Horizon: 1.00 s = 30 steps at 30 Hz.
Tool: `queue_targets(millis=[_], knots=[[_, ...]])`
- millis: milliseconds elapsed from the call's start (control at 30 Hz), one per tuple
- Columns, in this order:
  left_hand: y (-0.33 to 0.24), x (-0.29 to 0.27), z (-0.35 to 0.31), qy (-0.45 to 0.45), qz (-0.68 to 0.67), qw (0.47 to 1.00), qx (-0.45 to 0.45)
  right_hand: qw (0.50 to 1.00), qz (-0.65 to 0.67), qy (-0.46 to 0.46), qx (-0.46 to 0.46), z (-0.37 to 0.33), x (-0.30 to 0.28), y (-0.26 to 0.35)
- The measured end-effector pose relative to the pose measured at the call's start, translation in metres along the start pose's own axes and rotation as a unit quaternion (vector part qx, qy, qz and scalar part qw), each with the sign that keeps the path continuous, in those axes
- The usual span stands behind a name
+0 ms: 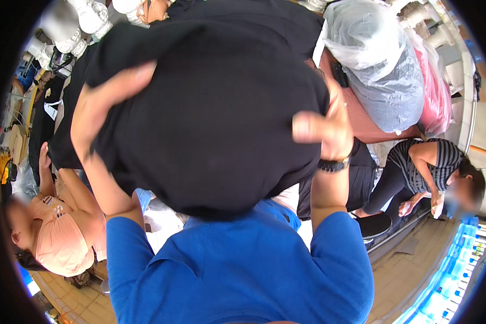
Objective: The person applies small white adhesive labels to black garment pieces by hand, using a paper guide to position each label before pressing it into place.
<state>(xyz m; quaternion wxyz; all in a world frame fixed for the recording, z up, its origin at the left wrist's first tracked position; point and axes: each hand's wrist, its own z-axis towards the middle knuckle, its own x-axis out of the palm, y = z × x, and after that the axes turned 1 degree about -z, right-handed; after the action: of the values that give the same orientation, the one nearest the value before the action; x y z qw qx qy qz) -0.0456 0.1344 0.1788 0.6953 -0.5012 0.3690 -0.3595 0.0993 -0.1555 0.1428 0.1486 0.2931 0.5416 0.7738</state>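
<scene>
- Head view: a black garment [216,119] is held up across the centre of the frame.
- Its upper-left edge is gripped by the closed left hand [105,100].
- Its right edge is pinched by the closed right hand [326,127], a dark watch [333,163] worn below.
- A plastic-wrapped bundle [378,59] is seen at the upper right.

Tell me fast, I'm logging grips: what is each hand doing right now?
Left hand: closed on the black garment, gripping its upper left edge.
Right hand: closed on the same garment's right edge, thumb on top.

Garment workshop — bagged cloth bundles [380,70], black fabric [210,119].
</scene>
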Motion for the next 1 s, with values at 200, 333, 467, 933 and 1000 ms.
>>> queue_targets(millis=[200, 333, 467, 933, 1000], knots=[[0.086, 0.030, 0.134, 0.057, 0.272, 0.959, 0.062, 0.920, -0.361, -0.145, 0.052, 0.089, -0.100, -0.048], [0.173, 0.057, 0.144, -0.139, 0.362, 0.871, 0.301, 0.752, -0.577, -0.286, -0.140, 0.114, -0.173, -0.133], [0.206, 0.045, 0.063, -0.050, 0.332, 0.918, 0.211, 0.719, -0.634, -0.275, -0.075, 0.035, -0.152, -0.168], [0.310, 0.011, -0.141, -0.166, -0.008, 0.932, -0.321, 0.906, -0.156, -0.319, 0.232, -0.131, -0.099, -0.247], [0.324, 0.006, -0.137, -0.137, -0.005, 0.931, -0.338, 0.900, -0.169, -0.337, 0.217, -0.136, -0.103, -0.250]])
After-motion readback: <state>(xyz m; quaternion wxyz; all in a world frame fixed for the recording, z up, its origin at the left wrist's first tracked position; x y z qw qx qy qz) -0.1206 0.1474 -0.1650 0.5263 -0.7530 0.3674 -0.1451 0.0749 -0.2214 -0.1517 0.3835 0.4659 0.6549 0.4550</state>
